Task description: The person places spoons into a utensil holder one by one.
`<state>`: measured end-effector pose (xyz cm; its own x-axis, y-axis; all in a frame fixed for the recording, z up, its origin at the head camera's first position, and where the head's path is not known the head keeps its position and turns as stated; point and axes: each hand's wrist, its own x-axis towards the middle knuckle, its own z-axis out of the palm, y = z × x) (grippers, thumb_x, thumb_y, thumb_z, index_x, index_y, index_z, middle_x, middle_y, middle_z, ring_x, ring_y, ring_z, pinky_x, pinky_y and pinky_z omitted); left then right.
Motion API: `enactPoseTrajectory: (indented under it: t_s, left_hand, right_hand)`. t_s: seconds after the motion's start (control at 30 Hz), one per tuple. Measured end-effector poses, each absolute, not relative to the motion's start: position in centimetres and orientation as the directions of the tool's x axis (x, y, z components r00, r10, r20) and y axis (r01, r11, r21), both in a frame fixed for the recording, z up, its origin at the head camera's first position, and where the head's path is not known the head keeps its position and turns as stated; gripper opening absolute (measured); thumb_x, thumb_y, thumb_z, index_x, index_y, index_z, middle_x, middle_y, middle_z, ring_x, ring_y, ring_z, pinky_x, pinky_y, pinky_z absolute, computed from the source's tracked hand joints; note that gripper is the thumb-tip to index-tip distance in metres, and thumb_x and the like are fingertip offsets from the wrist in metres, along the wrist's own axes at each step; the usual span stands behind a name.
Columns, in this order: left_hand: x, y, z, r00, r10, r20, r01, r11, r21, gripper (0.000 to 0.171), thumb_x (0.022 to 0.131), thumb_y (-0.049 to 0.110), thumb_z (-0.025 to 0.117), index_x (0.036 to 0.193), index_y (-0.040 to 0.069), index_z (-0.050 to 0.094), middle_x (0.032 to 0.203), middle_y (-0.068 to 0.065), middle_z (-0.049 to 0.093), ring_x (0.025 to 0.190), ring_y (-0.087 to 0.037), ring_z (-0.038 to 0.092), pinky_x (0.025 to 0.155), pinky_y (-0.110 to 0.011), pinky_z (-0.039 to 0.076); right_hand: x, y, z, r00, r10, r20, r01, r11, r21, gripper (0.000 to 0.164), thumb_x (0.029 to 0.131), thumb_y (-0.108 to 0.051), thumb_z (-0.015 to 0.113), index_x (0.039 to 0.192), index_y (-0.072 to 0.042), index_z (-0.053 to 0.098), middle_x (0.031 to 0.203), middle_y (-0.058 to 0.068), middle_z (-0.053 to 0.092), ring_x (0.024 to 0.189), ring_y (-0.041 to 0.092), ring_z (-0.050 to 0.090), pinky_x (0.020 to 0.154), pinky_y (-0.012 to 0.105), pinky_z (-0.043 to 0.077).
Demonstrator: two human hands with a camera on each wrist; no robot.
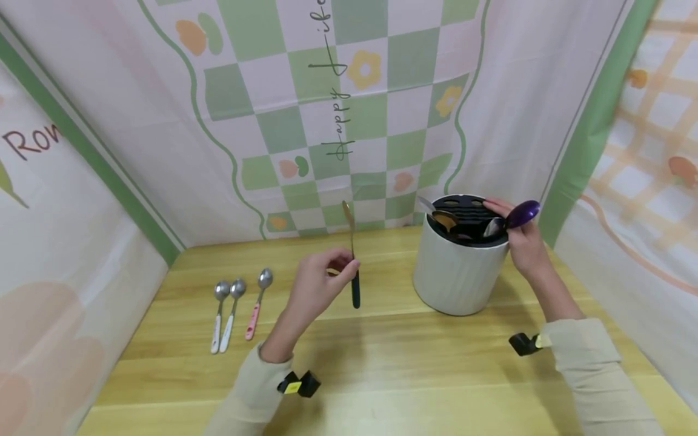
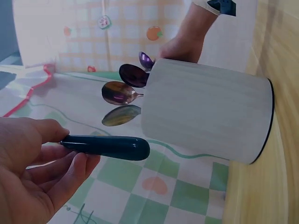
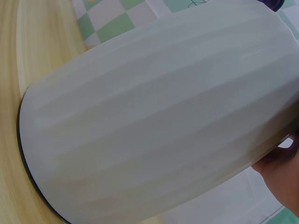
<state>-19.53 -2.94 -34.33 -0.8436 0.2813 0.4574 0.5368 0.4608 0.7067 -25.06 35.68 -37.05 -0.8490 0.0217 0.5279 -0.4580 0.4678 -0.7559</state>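
A pale yellow wood-grain worktop (image 1: 392,393) shows plank seams running side to side. Along its far edge hangs a white fabric backdrop (image 1: 365,115) printed with green checks, yellow flowers and sideways "Happy" lettering. White printed cloths line the left (image 1: 60,242) and right (image 1: 643,206) edges, the right one orange-checked; green bands (image 1: 602,121) descend towards both far corners. Soft light casts blurred shadows.

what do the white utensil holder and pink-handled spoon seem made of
The utensil holder looks like satin plastic or ceramic, from its soft sheen. The pink-handled spoon has a silvery, shiny bowl, probably polished steel; its opaque pink handle could be plastic or ceramic.
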Motion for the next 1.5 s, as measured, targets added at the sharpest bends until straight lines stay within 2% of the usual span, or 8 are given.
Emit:
enactPoseTrajectory:
  t_s: [0.27, 0.6, 0.93, 1.27, 1.5]
  left_hand:
    - [-20.2, -1.6, -32.6, -0.819, 0.284, 0.498, 0.574, 0.400, 0.715, 0.011, 0.094, 0.018, 0.070, 0.096, 0.007, 0.073, 0.087, -0.005, 0.074, 0.082, -0.016, 0.072, 0.065, -0.018, 0.059]
    - [-21.4, 0.2, -29.8, -0.778, 0.305, 0.550, 0.629, 0.350, 0.694, 0.013, 0.094, 0.020, 0.070, 0.097, 0.008, 0.074, 0.091, -0.005, 0.075, 0.085, -0.015, 0.071, 0.067, -0.018, 0.059]
    - [-23.1, 2.3, -27.0, -0.752, 0.310, 0.583, 0.656, 0.262, 0.707, 0.016, 0.095, 0.019, 0.069, 0.098, 0.004, 0.072, 0.095, -0.009, 0.075, 0.088, -0.017, 0.072, 0.075, -0.022, 0.061]
    - [-25.1, 4.4, -24.1, -0.729, 0.296, 0.617, 0.679, 0.200, 0.706, 0.019, 0.095, 0.021, 0.068, 0.103, 0.004, 0.071, 0.098, -0.009, 0.074, 0.087, -0.013, 0.069, 0.081, -0.019, 0.057]
    - [-26.3, 6.1, -23.3, -0.713, 0.249, 0.655, 0.695, 0.128, 0.708, 0.019, 0.094, 0.019, 0.070, 0.102, 0.002, 0.071, 0.095, -0.011, 0.074, 0.083, -0.012, 0.069, 0.083, -0.019, 0.055]
  right_hand:
    - [-25.0, 35.6, -37.1, -0.848, 0.030, 0.529, -0.454, 0.476, -0.754, 0.042, 0.100, -0.001, 0.035, 0.136, 0.001, 0.056, 0.150, 0.009, 0.051, 0.129, -0.008, 0.039, 0.120, 0.025, 0.023]
    - [-25.2, 35.7, -37.3, -0.856, 0.029, 0.515, -0.440, 0.481, -0.758, 0.039, 0.103, -0.006, 0.038, 0.137, 0.000, 0.056, 0.151, 0.017, 0.048, 0.129, -0.008, 0.038, 0.124, 0.038, 0.021]
    - [-25.5, 35.9, -37.5, -0.862, 0.039, 0.505, -0.428, 0.477, -0.767, 0.038, 0.104, -0.010, 0.040, 0.138, -0.001, 0.055, 0.152, 0.014, 0.047, 0.130, -0.007, 0.038, 0.125, 0.042, 0.020]
    - [-25.3, 35.7, -37.2, -0.860, 0.043, 0.509, -0.435, 0.461, -0.773, 0.037, 0.104, -0.013, 0.046, 0.137, -0.001, 0.055, 0.151, 0.015, 0.048, 0.130, -0.006, 0.039, 0.125, 0.044, 0.020]
    - [-25.3, 35.7, -37.2, -0.854, 0.041, 0.518, -0.444, 0.460, -0.769, 0.037, 0.104, -0.013, 0.045, 0.137, 0.000, 0.056, 0.151, 0.014, 0.049, 0.130, -0.006, 0.040, 0.125, 0.040, 0.021]
